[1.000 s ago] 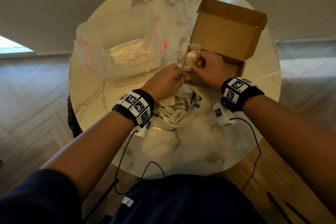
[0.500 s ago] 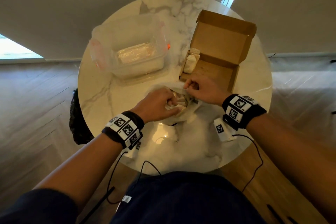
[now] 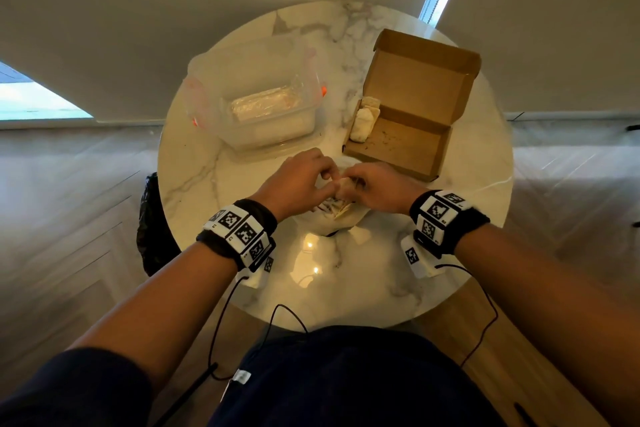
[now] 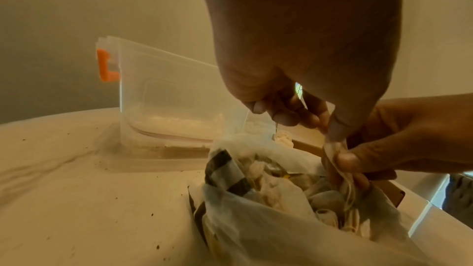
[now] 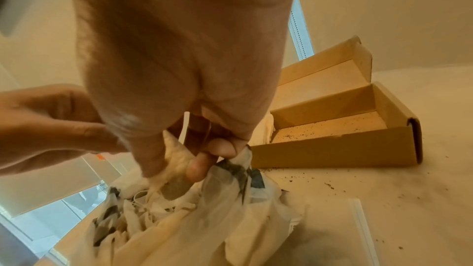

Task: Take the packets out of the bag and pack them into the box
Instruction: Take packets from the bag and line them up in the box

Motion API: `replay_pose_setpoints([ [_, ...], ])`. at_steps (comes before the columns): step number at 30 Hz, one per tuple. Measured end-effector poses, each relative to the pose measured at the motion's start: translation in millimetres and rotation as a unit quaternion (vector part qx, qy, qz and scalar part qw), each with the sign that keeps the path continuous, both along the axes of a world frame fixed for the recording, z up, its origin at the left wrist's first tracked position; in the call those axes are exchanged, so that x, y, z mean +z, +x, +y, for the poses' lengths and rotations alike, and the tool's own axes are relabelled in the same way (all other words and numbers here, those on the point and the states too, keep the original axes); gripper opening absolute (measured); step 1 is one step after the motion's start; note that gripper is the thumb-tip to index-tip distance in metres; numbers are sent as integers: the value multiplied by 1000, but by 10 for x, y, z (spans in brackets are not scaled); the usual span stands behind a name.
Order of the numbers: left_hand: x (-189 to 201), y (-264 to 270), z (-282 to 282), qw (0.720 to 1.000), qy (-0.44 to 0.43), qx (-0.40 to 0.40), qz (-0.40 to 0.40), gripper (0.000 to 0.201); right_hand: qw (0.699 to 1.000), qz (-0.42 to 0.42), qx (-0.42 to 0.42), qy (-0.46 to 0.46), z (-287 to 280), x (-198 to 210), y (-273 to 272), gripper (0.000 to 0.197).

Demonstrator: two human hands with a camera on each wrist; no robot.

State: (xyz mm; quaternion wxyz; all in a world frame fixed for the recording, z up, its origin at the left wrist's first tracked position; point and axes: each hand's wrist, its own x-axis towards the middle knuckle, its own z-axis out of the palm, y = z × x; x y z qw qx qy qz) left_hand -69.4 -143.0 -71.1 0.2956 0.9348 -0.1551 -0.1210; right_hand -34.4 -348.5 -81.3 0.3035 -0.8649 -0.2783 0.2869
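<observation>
On the near half of the round marble table (image 3: 214,163) lies the open white plastic bag (image 4: 256,219), mouth up, full of tea packets (image 4: 268,193). Above it both hands meet: the right hand (image 3: 377,191) pinches one packet (image 5: 176,161), long axis hanging downward, plus the bag's rim; the left hand (image 3: 298,184) pinches that packet's top. Beyond, the open cardboard box (image 3: 408,149) holds packed packets (image 3: 363,118) at its left end, beside a clear plastic container (image 3: 263,114). Wood floor surrounds.
</observation>
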Motion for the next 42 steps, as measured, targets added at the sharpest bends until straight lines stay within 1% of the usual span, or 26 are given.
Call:
replay_pose_setpoints([
  [3,-12,-47,-31,999,-33,31,-2,10,999,1,-48,13,-41,-71,23,22],
  [5,-50,-103,-60,999,-32,20,14,6,998,-7,-67,13,-93,-125,45,22],
  [7,-103,-161,-88,999,-13,-13,45,2,997,-12,-72,8,-135,-153,55,24],
  [9,-161,-216,-114,995,25,-40,88,11,997,-10,-74,8,-157,-159,59,26],
  [11,-202,-260,-135,992,58,-51,104,16,997,-5,-72,7,-167,-152,62,27],
  [16,-209,-291,-138,991,71,-65,96,17,998,4,-67,1,-186,-185,61,25],
  [19,-233,-265,-90,994,61,-38,86,18,998,6,-64,6,-195,-185,67,26],
  [22,-197,-202,-29,997,26,-5,73,15,998,9,-60,4,-200,-178,80,26],
  [24,-108,-162,5,998,-4,-3,60,12,998,7,-59,3,-193,-171,92,24],
  [26,6,-125,34,998,-25,-17,62,11,998,0,-57,7,-171,-159,112,21],
  [29,126,-74,37,994,-40,-63,75,9,998,-19,-45,25,-123,-131,148,18],
  [31,122,-41,30,995,-41,-75,53,10,998,-31,-29,42,-93,-106,157,18],
  [34,57,2,35,998,-41,-35,-12,16,998,-35,-14,47,-55,-75,153,20],
  [35,43,16,34,999,-37,-23,-22,17,998,-32,-16,48,-46,-75,153,18],
  [38,64,34,6,1000,-18,1,-2,17,998,-18,-26,48,-42,-69,160,17],
  [42,70,34,-16,999,-33,27,-7,14,998,2,-39,49,-45,-20,154,18],
])
